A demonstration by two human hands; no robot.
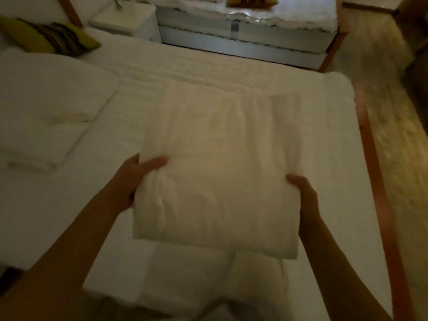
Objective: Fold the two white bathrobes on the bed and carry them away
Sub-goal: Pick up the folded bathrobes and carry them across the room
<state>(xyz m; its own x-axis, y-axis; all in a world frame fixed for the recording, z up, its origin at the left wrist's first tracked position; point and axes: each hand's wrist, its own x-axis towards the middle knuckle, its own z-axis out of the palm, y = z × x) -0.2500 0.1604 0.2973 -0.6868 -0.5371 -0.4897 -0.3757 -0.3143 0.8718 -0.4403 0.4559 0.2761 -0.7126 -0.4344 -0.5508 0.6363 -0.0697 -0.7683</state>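
Both your arms reach forward: your left hand [135,181] and right hand [304,195] grip opposite side edges of the folded bathrobe [220,181] between them, thumbs on top, over the bed [69,216].

The scene is given by one wide-angle camera, worn on the head and placed above the near edge of the bed [231,72]. It is directed forward and steeply down. The left hand [136,179] and the right hand [303,193], by which the folded bathrobe [220,181] is held, are seen close under the lens. A second bed [243,31] is shown at the far end, and the floor [393,135] on the right.
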